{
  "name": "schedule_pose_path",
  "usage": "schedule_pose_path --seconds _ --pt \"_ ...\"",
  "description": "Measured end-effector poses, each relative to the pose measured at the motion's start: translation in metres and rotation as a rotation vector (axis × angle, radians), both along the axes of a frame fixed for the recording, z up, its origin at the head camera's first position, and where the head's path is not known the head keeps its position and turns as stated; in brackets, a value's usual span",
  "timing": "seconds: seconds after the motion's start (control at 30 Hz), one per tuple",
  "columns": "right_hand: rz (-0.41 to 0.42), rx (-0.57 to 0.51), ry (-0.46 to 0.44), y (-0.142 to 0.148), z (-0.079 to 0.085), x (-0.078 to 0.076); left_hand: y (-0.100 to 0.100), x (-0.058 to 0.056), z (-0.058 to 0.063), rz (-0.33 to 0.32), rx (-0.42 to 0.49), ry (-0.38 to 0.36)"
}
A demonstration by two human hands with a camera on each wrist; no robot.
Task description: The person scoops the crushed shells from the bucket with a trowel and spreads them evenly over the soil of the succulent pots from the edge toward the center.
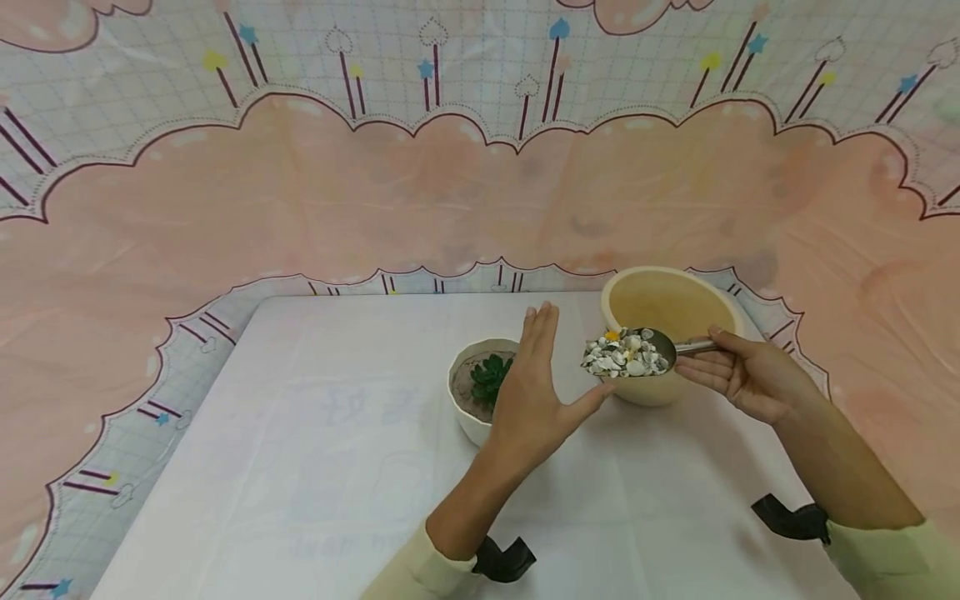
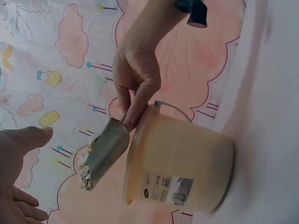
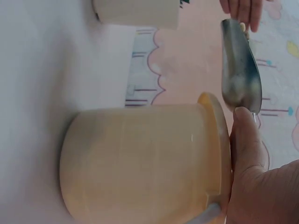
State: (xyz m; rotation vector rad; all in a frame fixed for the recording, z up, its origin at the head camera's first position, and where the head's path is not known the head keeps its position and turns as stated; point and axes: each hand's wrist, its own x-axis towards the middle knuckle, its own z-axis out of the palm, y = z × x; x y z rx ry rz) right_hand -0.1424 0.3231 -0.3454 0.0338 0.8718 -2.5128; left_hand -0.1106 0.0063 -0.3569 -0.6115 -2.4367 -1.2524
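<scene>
My right hand (image 1: pixel 750 379) holds a metal scoop (image 2: pixel 108 145) by its handle, over the near side of the cream plastic bucket (image 1: pixel 652 395). Heaped in the scoop are white shell-like chips (image 1: pixel 624 357) with a few yellow bits. The scoop's tip points left, towards my left hand (image 1: pixel 536 404), whose fingers stretch upward with the thumb spread out. Nothing is in that hand, and its thumb tip overlaps the scoop's lower edge in the head view. Behind it stands a white pot (image 1: pixel 467 423) of greyish soil with a green succulent (image 1: pixel 489 377), partly hidden by the hand.
A white-covered table (image 1: pixel 315 467) lies under everything. Behind it hangs a pink and white patterned cloth (image 1: pixel 420 192). The bucket has a grey handle (image 2: pixel 175 109) and a printed label (image 2: pixel 163 187) on its side.
</scene>
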Motion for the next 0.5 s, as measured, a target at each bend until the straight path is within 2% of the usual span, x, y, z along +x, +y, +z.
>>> schedule_pose_path --seconds 0.2,0.5 --pt "-0.042 0.032 0.001 -0.008 0.0 0.008 -0.011 0.004 -0.004 -0.014 0.052 0.002" --pt "-0.062 0.051 0.032 -0.016 -0.001 0.017 -0.028 0.008 -0.009 -0.006 0.093 -0.024"
